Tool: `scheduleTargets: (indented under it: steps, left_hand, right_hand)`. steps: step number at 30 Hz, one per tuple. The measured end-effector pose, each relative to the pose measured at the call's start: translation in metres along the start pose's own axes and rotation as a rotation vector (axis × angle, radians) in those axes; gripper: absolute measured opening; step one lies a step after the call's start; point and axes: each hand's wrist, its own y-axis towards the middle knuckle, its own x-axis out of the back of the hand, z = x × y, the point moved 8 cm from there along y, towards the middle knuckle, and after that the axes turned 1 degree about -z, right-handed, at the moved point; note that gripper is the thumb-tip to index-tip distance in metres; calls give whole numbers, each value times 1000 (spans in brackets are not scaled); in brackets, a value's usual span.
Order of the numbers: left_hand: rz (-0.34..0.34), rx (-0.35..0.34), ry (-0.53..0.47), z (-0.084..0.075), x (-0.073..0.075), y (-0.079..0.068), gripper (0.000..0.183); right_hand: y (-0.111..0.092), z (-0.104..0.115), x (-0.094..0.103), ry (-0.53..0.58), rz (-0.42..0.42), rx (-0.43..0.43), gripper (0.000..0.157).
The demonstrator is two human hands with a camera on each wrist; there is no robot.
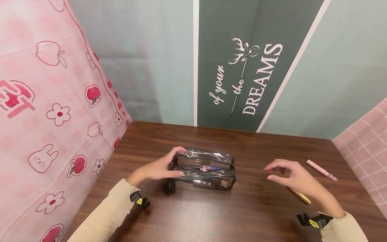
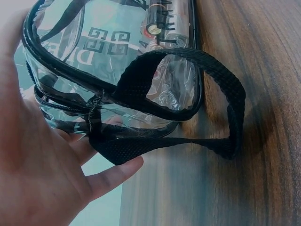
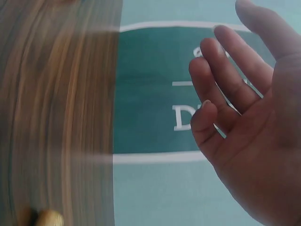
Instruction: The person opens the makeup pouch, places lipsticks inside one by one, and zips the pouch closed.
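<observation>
A clear plastic zip pouch with black piping (image 1: 228, 183) lies on the wooden table in the head view. My left hand (image 1: 157, 169) holds its left end, thumb on the near side and fingers on the far side. A black strap loop (image 2: 233, 101) hangs from that end in the left wrist view. Tube-shaped items (image 2: 178, 21) show through the plastic, partly hidden by printing. My right hand (image 1: 290, 173) is held above the table to the right of the pouch, fingers loosely bent, holding nothing. Beneath it lies a gold pen-like stick (image 1: 300, 196).
A pink pen-like stick (image 1: 320, 169) lies at the table's right side, beyond the right hand. Behind the wooden table (image 1: 187, 215) hangs a green cloth with lettering (image 1: 257, 80). A pink patterned cloth (image 1: 69, 141) hangs along the left.
</observation>
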Motion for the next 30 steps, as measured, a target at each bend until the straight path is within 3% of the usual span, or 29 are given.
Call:
scheduleTargets:
  steps: [6, 15, 25, 30]
  left_hand:
    - [3, 0, -4, 0, -1, 0, 73]
    - [1, 8, 11, -1, 0, -1, 73]
    - [2, 7, 12, 0, 0, 1, 73]
    - [0, 1, 8, -2, 0, 0, 73]
  right_hand:
    - [-18, -15, 12, 30, 65, -56, 33]
    - [-43, -42, 12, 110, 267, -76, 27]
    - [-70, -70, 17, 172, 386, -178, 21]
    - [-81, -82, 21, 161, 400, -206, 22]
